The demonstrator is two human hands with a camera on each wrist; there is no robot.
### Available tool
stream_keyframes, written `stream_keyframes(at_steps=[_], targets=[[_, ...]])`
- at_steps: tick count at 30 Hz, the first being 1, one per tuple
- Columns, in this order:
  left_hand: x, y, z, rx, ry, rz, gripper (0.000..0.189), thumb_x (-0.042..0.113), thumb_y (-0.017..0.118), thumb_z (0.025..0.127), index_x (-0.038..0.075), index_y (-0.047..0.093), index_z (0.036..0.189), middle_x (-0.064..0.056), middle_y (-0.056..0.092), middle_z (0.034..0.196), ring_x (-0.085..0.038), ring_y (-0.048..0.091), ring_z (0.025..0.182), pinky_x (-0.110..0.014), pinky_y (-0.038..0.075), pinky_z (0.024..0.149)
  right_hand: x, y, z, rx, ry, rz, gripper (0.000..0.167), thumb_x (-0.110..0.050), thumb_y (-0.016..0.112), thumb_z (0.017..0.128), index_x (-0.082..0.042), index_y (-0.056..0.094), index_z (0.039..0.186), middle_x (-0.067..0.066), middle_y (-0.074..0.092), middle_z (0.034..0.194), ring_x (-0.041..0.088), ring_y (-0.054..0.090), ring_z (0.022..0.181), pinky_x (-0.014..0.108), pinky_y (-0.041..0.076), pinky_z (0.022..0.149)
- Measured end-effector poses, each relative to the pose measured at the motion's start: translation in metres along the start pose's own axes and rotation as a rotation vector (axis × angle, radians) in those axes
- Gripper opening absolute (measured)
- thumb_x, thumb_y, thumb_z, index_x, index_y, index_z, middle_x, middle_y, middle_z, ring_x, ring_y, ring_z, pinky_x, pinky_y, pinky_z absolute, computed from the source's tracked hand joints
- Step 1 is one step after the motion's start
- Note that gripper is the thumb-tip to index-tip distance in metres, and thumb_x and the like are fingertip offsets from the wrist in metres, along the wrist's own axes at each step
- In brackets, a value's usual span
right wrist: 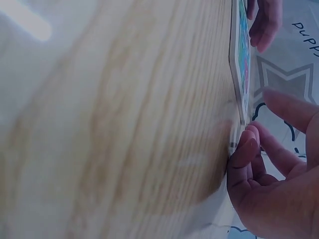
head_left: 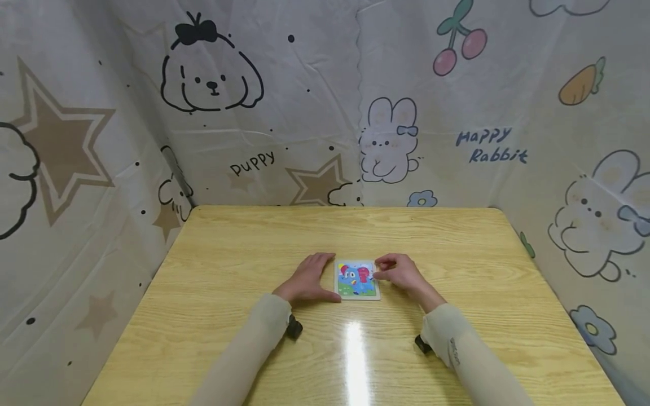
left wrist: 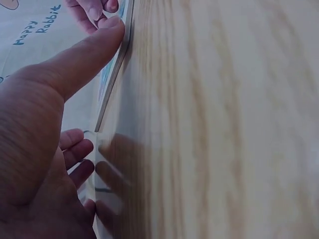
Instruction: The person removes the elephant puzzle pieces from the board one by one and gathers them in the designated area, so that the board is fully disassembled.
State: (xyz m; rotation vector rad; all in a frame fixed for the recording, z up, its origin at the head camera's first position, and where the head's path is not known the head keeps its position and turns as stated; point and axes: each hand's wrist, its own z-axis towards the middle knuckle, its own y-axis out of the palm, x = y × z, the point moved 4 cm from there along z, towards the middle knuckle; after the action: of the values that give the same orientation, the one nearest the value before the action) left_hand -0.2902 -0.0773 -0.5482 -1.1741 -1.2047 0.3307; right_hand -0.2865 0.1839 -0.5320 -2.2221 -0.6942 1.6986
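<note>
A square picture puzzle of a blue elephant (head_left: pixel 355 285) in a light wooden frame lies flat on the table. My left hand (head_left: pixel 308 278) spreads around its left side, thumb at the near left corner and fingers toward the far left corner. In the left wrist view, the thumb (left wrist: pixel 87 55) stretches along the board's edge. My right hand (head_left: pixel 403 274) stands at the right side, fingertips at the frame's edge. In the right wrist view, its fingers (right wrist: pixel 244 154) bend loosely near the board's corner, with no held object showing between them.
A wood-grain table (head_left: pixel 244 242) reaches back to a printed cloth wall (head_left: pixel 315 73) with cartoon animals and stars, which also hangs at both sides. Dark wrist devices sit below the left cuff (head_left: pixel 294 327) and the right cuff (head_left: pixel 423 344). Light glares off the near table.
</note>
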Motion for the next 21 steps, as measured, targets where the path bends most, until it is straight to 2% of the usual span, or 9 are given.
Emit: stream_keyframes(at_steps=[13, 21], targets=[[0.0011, 0.0031, 0.0043, -0.048, 0.021, 0.037, 0.106, 0.067, 0.081, 0.078, 0.022, 0.034, 0.163, -0.006, 0.036, 0.163, -0.029, 0.028, 0.155, -0.050, 0.010, 0.131, 0.0011, 0.0038, 0.0032, 0.001, 0.017, -0.027, 0.039, -0.010, 0.083, 0.088, -0.005, 0.072, 0.125, 0.011, 0.067, 0.115, 0.025, 0.056, 0.104, 0.029, 0.048, 0.086], [-0.0010, 0.0032, 0.0036, -0.053, -0.001, 0.026, 0.106, 0.066, 0.081, 0.079, 0.023, 0.034, 0.163, -0.007, 0.033, 0.164, -0.032, 0.025, 0.155, -0.053, 0.016, 0.130, -0.0030, 0.0070, 0.0030, 0.029, 0.007, -0.024, 0.037, -0.008, 0.082, 0.087, -0.004, 0.074, 0.123, 0.014, 0.070, 0.119, 0.027, 0.061, 0.110, 0.038, 0.051, 0.096]])
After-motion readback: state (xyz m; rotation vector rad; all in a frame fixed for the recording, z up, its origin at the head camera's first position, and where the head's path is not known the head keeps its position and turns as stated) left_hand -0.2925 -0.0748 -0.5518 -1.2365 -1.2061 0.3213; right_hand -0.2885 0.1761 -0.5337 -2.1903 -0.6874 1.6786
